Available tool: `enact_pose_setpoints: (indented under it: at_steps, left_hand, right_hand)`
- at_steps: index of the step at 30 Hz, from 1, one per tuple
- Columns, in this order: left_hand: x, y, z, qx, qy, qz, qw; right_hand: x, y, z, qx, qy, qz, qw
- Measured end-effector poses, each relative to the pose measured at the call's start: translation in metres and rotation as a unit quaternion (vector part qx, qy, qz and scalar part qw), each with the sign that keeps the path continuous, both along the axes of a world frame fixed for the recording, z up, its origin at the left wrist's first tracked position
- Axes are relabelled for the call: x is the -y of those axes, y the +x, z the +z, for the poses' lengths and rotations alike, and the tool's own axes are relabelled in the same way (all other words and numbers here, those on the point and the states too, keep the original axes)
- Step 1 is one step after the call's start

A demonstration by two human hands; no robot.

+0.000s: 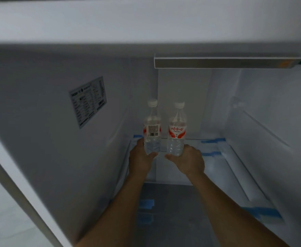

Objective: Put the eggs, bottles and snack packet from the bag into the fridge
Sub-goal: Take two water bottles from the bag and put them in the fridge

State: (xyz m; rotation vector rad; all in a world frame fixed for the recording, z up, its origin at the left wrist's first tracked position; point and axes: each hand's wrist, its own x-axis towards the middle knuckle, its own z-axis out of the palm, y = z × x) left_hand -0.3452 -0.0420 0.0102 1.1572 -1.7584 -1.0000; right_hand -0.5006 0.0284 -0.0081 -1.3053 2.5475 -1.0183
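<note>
Inside an open fridge (39, 131): smooth white liner walls, a maker's data label (88, 102) stuck on the left wall, a pale bar (226, 62) across the top and strips of blue tape (212, 140) on the shelf edges and side rails. A left hand (140, 157) grips a water bottle (152, 129) and a right hand (188, 161) a second water bottle (176, 132), both upright. Pale floor (0, 220) shows at lower left; what kind of room surrounds the fridge cannot be told

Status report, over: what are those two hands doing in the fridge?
Left hand grips left bottle. Right hand grips right bottle. Both upright, deep in fridge. Nothing seen blocking them.
</note>
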Motion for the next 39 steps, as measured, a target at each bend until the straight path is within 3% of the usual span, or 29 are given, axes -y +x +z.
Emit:
enact_pose_setpoints:
  at_steps: [8,11,13,16,20,24,29,39]
  left_hand:
    - [0.008,0.004,0.002,0.032,-0.009,-0.021,0.999]
    - [-0.006,0.016,0.001,0.083,-0.037,-0.02,0.996]
    - [-0.027,0.027,-0.003,0.142,-0.09,-0.024,0.986]
    - [-0.065,0.044,-0.008,0.238,-0.23,-0.029,0.943]
    - [-0.101,0.064,-0.021,0.265,-0.294,-0.065,0.916]
    - [-0.131,0.078,-0.03,0.288,-0.312,-0.082,0.902]
    - [-0.167,0.084,-0.039,0.257,-0.35,-0.101,0.895]
    - [-0.226,0.078,-0.076,0.276,-0.307,-0.197,0.889]
  right_hand:
    - [-0.003,-0.001,0.001,0.005,0.024,0.002,1.0]
    - [-0.023,0.01,0.013,-0.026,0.042,0.0,0.999]
    - [-0.039,0.015,0.017,-0.07,0.049,-0.009,0.996]
    - [-0.063,0.028,0.016,-0.16,0.014,-0.009,0.987]
    - [-0.099,0.049,0.005,-0.24,-0.01,0.018,0.971]
    - [-0.14,0.067,-0.004,-0.247,-0.05,0.043,0.967]
    - [-0.188,0.082,-0.025,-0.244,-0.085,0.033,0.965]
    - [-0.274,0.092,-0.075,-0.179,-0.027,-0.005,0.984]
